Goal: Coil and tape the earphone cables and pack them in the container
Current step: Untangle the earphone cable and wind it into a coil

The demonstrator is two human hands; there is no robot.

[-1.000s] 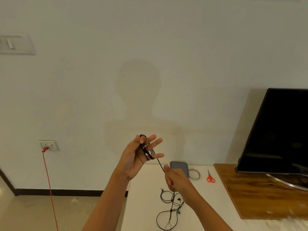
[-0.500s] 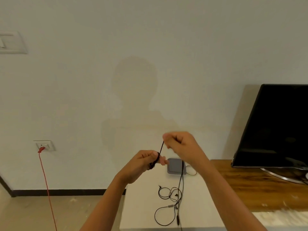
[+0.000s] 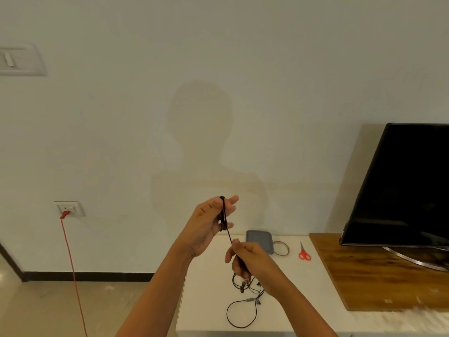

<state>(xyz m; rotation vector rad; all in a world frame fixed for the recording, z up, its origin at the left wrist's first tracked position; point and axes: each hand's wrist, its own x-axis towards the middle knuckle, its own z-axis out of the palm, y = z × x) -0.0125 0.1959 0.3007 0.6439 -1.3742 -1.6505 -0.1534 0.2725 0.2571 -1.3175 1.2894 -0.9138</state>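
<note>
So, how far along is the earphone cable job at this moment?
Done: nothing finished yet. In hand: the left hand holds cable turns wound on its fingers; the right hand pinches the strand feeding them. Left: loose cable lies on the table, the tape roll and scissors lie unused beside the grey container, so taping and packing remain.

**Room fittings and furniture on view**

- Wall (image 3: pixel 267 57): pale and plain, with a person's faint shadow (image 3: pixel 201 142) cast on it.
- Switch plate (image 3: pixel 21 60): white, high at left.
- Wall socket (image 3: pixel 70 208): white, low at left, with a red plug (image 3: pixel 65 214) in it.
- Red cord (image 3: pixel 73 268): hangs from the plug, down past the skirting.
- Skirting (image 3: pixel 85 276): black, along the foot of the wall.
- Floor (image 3: pixel 48 312): beige.
- White table (image 3: pixel 206 300): against the wall.
- Wooden top (image 3: pixel 364 276): just right of the table.
- Television (image 3: pixel 401 190): black, screen dark, standing on the wooden top on a curved silver foot (image 3: pixel 413 260).
</note>
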